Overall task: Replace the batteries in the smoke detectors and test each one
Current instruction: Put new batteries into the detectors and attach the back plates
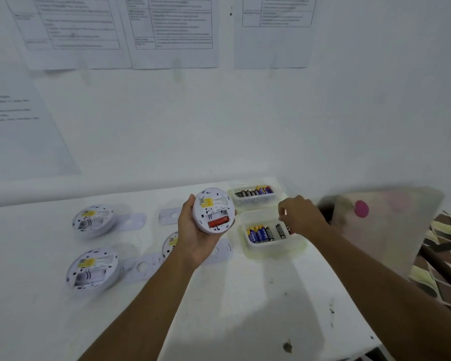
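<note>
Above the white table (232, 295), our left hand (193, 235) cradles an upturned smoke detector (214, 204), fingers wrapped round its rim. One red battery (218, 221) sits in the open bay, and the slot beside it looks empty. Our right hand (301, 217) dips curled fingers into the nearer battery tub (274, 252); whether they grip a cell we cannot tell. Next, we judge, a second cell goes in, polarity matched.

Printed sheets (172, 29) taped on white wall (245, 126); pale board with pink dot (391, 230) at white table's (245, 308) right edge.
</note>
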